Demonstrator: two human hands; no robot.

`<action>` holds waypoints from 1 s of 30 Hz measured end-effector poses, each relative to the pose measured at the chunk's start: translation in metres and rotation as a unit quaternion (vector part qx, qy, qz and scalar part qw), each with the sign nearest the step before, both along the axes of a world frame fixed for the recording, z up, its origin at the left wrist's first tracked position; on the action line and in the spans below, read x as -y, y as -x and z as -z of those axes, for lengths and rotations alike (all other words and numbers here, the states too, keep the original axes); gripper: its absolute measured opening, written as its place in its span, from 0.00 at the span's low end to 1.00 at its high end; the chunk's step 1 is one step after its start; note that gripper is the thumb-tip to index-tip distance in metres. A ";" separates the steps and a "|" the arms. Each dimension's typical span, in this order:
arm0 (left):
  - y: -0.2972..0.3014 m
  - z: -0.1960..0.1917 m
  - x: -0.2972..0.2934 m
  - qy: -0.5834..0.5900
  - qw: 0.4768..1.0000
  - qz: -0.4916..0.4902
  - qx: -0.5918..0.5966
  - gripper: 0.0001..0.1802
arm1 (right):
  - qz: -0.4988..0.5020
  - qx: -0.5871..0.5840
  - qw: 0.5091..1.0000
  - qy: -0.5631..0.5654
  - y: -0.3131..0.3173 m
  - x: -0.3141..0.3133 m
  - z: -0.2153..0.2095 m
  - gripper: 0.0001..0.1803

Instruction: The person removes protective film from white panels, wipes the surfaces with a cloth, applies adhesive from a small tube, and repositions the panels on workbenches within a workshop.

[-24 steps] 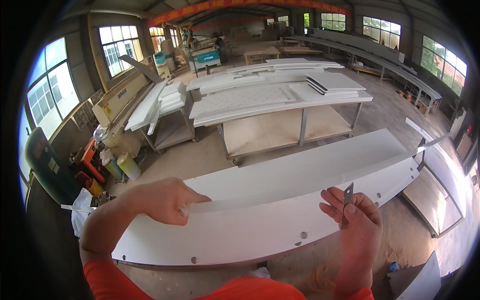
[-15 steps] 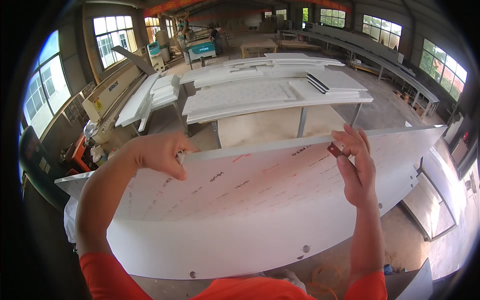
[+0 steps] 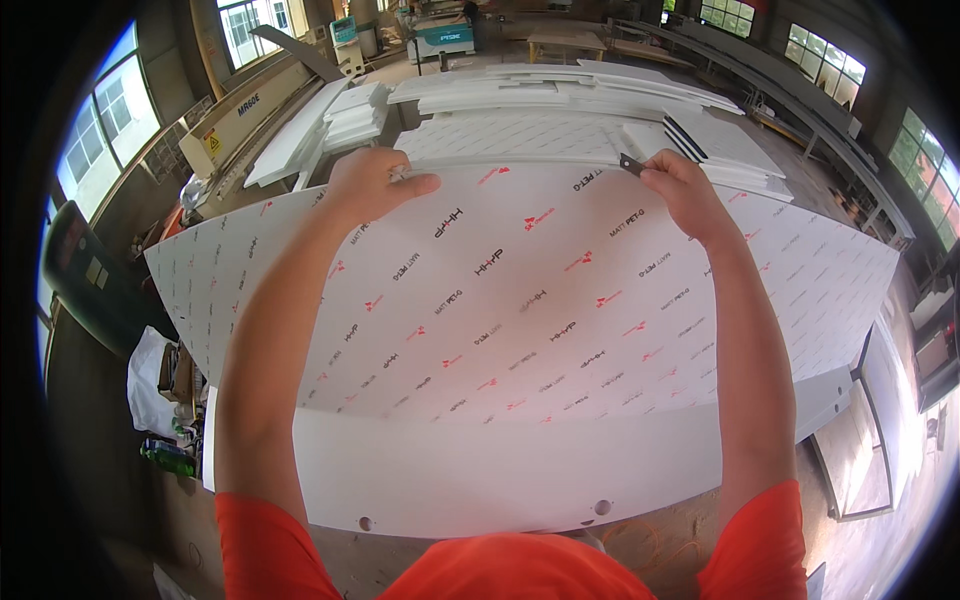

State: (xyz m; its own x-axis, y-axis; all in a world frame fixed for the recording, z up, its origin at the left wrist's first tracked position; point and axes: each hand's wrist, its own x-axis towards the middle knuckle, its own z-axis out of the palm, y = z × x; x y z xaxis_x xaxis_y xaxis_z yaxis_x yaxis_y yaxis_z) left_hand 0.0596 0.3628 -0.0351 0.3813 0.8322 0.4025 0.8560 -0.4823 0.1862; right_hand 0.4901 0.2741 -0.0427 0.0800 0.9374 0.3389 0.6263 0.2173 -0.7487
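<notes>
A large white panel (image 3: 540, 300) covered in printed protective film lies across the view, its face turned up toward me. My left hand (image 3: 372, 188) is closed at its far edge, thumb stretched along the film, with a small white wad (image 3: 398, 173) showing between thumb and fingers. At the same edge, further right, my right hand (image 3: 684, 192) pinches a small dark flat blade (image 3: 631, 165) with a hole in it. The blade's tip points left, beside the panel edge. Round holes (image 3: 602, 507) sit along a plain white board surface near me.
Stacked white panels (image 3: 560, 90) lie on tables beyond. A long beige machine (image 3: 240, 115) stands at left, a teal machine (image 3: 443, 40) at the back. Lower left are a white bag (image 3: 150, 385) and green bottle (image 3: 168, 457). A framed board (image 3: 855, 460) leans at right.
The panel has tipped, so more of its printed face shows. Both hands moved forward with its far edge, and the right hand's fingers, raised before, are now folded round the blade.
</notes>
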 end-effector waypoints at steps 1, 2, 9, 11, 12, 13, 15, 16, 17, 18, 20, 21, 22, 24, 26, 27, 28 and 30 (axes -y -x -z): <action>-0.006 0.008 -0.005 0.007 1.000 -0.016 -0.011 0.40 | -0.004 0.007 1.000 0.009 -0.002 -0.010 0.005 0.13; -0.011 0.019 -0.011 0.014 0.999 -0.033 -0.023 0.40 | -0.009 0.015 1.000 0.017 -0.006 -0.022 0.015 0.14; -0.015 0.143 -0.042 0.076 0.993 -0.052 -0.068 0.45 | -0.028 0.057 0.991 0.122 -0.018 -0.078 0.119 0.14; -0.012 0.168 -0.051 0.096 0.992 -0.037 -0.073 0.43 | -0.028 0.041 0.988 0.146 -0.016 -0.086 0.146 0.14; -0.013 0.180 -0.053 0.113 0.990 -0.039 -0.076 0.43 | -0.023 0.035 0.986 0.162 -0.015 -0.089 0.160 0.14; -0.004 0.188 -0.049 0.131 0.987 -0.046 -0.083 0.43 | -0.022 0.024 0.984 0.177 -0.006 -0.091 0.173 0.14; 0.003 0.209 -0.041 0.164 0.981 -0.055 -0.089 0.43 | -0.028 0.023 0.982 0.183 0.004 -0.092 0.201 0.14; 0.001 0.222 -0.036 0.181 0.978 -0.058 -0.087 0.43 | -0.030 0.025 0.981 0.191 0.004 -0.091 0.215 0.14; -0.001 0.234 -0.033 0.198 0.975 -0.061 -0.085 0.43 | -0.030 0.026 0.978 0.207 0.002 -0.092 0.227 0.14; -0.001 0.236 -0.036 0.211 0.971 -0.063 -0.099 0.43 | -0.029 0.024 0.976 0.216 0.003 -0.094 0.233 0.14; -0.001 0.239 -0.041 0.235 0.961 -0.067 -0.126 0.44 | -0.035 0.023 0.973 0.226 0.004 -0.099 0.248 0.14; -0.003 0.248 -0.043 0.224 0.966 -0.060 -0.118 0.42 | -0.043 0.027 0.973 0.227 0.000 -0.101 0.257 0.14; -0.001 0.261 -0.043 0.214 0.969 -0.055 -0.112 0.40 | -0.054 0.028 0.972 0.228 -0.001 -0.105 0.269 0.14; 0.002 0.291 -0.042 0.187 0.977 -0.041 -0.091 0.36 | -0.058 0.044 0.970 0.232 -0.009 -0.111 0.293 0.15; 0.007 0.335 -0.028 0.160 0.984 -0.031 -0.070 0.31 | -0.043 0.045 0.979 0.196 -0.020 -0.098 0.339 0.17; 0.007 0.360 -0.018 0.065 0.997 -0.039 -0.028 0.25 | -0.031 0.037 0.988 0.149 -0.027 -0.092 0.359 0.18; 0.000 0.367 -0.005 0.112 0.991 -0.074 -0.029 0.22 | -0.007 0.000 0.990 0.141 -0.026 -0.085 0.359 0.17; -0.011 0.376 0.021 0.119 0.991 -0.057 -0.015 0.11 | 0.030 -0.025 0.991 0.127 -0.029 -0.089 0.347 0.12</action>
State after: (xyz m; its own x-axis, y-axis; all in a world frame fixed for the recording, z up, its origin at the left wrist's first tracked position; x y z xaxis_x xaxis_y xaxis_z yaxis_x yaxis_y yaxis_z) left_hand 0.0701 0.3421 -0.4108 0.2875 0.9409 0.1792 0.9097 -0.3268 0.2564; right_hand 0.5191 0.3636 -0.3893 0.1484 0.9851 0.0870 0.5933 -0.0183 -0.8047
